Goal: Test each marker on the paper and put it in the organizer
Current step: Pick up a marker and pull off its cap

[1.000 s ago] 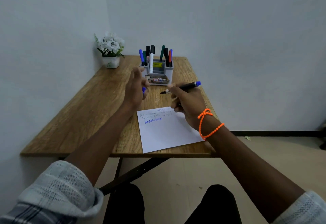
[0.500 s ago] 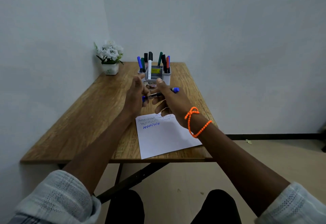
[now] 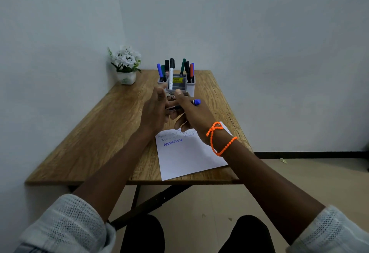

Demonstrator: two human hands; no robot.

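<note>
My right hand (image 3: 192,114) grips a black marker with a blue end (image 3: 196,102), held level above the table in front of the organizer. My left hand (image 3: 153,111) is raised against the marker's tip end, and the tip and the blue cap are hidden behind its palm and fingers. The white paper (image 3: 189,157) lies below my right wrist, with several scribbled zigzag lines near its top edge, the boldest one blue. The grey organizer (image 3: 191,90) stands at the table's far middle with several markers upright in it.
A small white pot of white flowers (image 3: 126,73) stands at the far left corner of the wooden table (image 3: 95,133). Walls close in the table on the left and behind. An orange bead bracelet circles my right wrist.
My right hand has lifted the marker off the paper and carried it left to my left hand, which held the blue cap in its fingers. The two hands have now met around the marker's tip.
</note>
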